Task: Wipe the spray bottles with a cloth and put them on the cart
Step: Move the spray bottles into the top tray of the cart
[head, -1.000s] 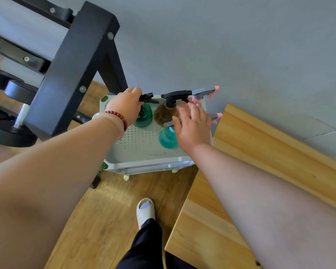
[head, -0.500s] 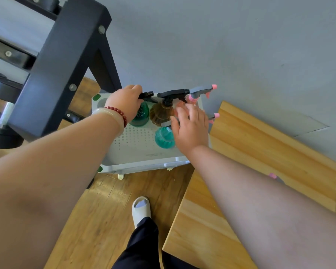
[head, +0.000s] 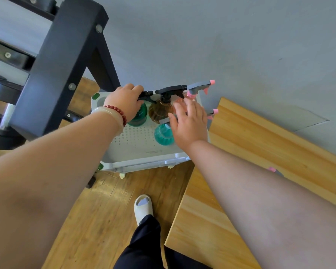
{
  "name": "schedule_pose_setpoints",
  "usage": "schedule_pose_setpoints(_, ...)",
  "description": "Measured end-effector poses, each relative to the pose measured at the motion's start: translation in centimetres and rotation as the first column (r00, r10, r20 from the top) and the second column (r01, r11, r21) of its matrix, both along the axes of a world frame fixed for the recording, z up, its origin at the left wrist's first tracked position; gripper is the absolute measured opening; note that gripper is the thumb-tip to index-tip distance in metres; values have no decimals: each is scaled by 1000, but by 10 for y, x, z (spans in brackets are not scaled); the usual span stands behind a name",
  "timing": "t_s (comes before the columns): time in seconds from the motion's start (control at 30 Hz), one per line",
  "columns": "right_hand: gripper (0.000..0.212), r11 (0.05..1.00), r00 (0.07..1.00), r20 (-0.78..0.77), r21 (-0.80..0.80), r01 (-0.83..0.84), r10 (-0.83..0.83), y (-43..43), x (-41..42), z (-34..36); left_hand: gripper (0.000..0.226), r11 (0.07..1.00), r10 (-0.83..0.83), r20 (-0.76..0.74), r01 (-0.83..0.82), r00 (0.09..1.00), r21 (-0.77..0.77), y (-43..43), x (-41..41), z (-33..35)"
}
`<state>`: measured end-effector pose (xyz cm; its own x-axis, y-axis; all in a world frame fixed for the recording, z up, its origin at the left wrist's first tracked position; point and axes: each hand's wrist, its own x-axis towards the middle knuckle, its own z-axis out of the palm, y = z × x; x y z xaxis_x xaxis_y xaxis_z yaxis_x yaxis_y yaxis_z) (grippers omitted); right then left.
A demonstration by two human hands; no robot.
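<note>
Bottles crowd the far side of the top tray of the white cart. My left grip curls round the black spray head of the green bottle at far left. My right grip lies flat, fingers straight, over the teal bottle, just nearer than the amber bottle. The wooden counter sits to the right.

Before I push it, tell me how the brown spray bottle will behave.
The brown spray bottle looks like stiff ribbed plastic. Its long black trigger head probably makes it top-heavy and tippy. Close beside the green spray bottle and teal spray bottle, it would likely bump them.
</note>
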<state>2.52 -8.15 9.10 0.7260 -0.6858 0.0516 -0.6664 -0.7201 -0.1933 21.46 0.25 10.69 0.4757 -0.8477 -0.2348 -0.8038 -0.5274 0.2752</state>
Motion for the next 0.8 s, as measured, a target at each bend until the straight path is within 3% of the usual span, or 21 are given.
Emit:
schedule_pose_setpoints(0.33, 48, 999, 999, -37, 36, -21, 22, 4, -23, 22, 44, 990, 122, 76, -115, 990, -87, 26, -36, 10)
schedule_pose_setpoints(0.5, 49, 999, 999, -49, 53, 13, -11, 4, -60, 29, 46, 994, 81, 93, -73, 992, -86, 43, -77, 9)
schedule_pose_setpoints(0.8, 51, 983, 985, -126, 125, 131, -116, -2, -163, 26, 41, 973, 2, 108, 23, 994, -231, 39, -170, 12)
